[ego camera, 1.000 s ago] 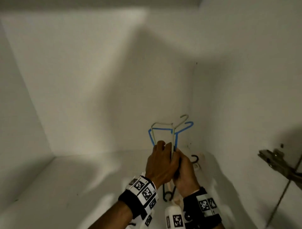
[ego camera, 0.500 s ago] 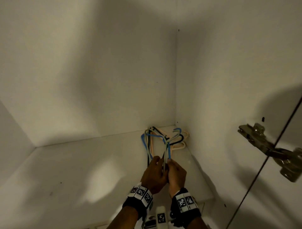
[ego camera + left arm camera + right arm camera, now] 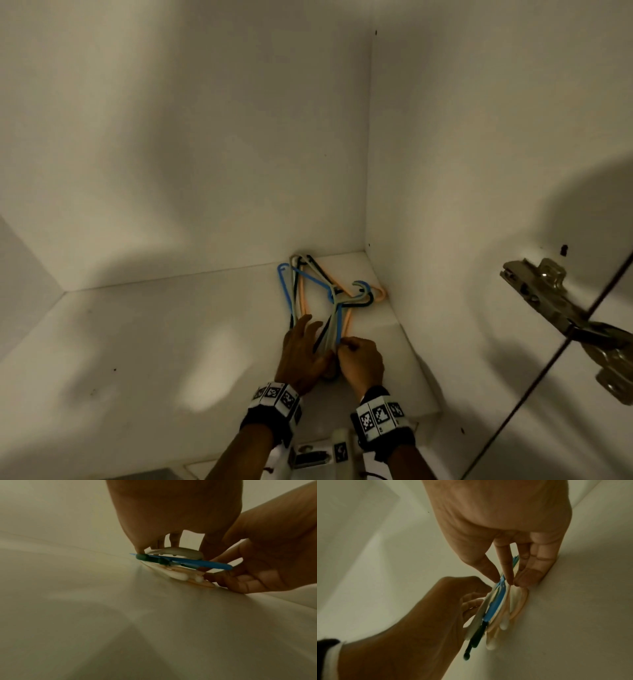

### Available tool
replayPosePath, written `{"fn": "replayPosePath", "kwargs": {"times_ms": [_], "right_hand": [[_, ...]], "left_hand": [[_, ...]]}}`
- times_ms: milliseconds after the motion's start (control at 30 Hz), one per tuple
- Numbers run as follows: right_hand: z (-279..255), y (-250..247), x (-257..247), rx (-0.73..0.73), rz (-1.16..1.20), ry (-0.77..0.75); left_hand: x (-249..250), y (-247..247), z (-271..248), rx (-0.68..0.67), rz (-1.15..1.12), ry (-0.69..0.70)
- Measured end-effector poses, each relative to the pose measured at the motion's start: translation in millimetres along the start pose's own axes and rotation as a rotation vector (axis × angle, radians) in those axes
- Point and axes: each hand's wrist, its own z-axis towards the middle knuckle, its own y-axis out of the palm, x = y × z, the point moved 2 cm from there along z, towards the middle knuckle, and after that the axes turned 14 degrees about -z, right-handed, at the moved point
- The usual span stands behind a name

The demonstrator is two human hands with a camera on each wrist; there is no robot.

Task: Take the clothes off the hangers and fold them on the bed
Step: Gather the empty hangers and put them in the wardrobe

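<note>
Hangers [image 3: 329, 301] on shelf [image 3: 171, 342], right hand [image 3: 361, 363] pinching them, left hand [image 3: 301, 356] flat, wrist views confirm grip.

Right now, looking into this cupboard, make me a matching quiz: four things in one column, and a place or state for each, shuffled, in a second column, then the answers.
Column one:
1. hangers
2. left hand
3. right hand
4. metal hinge

Column two:
A. fixed at the right, by the door
B. pinching the hangers' near ends
C. stacked flat in the shelf's back right corner
D. fingers spread over the stack

Pairs: 1-C, 2-D, 3-B, 4-A
</note>
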Motion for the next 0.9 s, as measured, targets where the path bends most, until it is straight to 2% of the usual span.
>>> {"fn": "replayPosePath", "kwargs": {"times_ms": [100,167,333,400,567,700,900], "right_hand": [[-6.7,-6.3,-6.2,0.093,-0.01,-0.027],[-13.2,-13.2,-16.0,0.151,0.078,-0.082],[-35.0,-26.6,-88.7,0.015,0.252,-0.277],[-46.0,-31.6,-134.3,-0.029,0.298,-0.381],[-98.6,-41.1,-271.9,-0.123,0.376,-0.633],[-162.6,-37.1,-383.7,-0.1,0.363,-0.882],[-252.4,-18.1,-523.4,-0.076,0.376,-1.105]], "left_hand": [[-1.4,-12.8,-1.8,0.061,-0.164,0.0],[0.8,-23.0,-2.7,0.141,-0.27,0.043],[28.1,-82.3,-2.5,0.392,-0.517,0.086],[43.7,-128.8,-1.9,0.453,-0.571,0.123],[97.4,-280.3,-25.3,0.589,-0.621,0.238],[131.1,-407.1,-59.9,0.678,-0.528,0.312],[167.2,-569.9,-112.6,0.814,-0.396,0.415]]}}
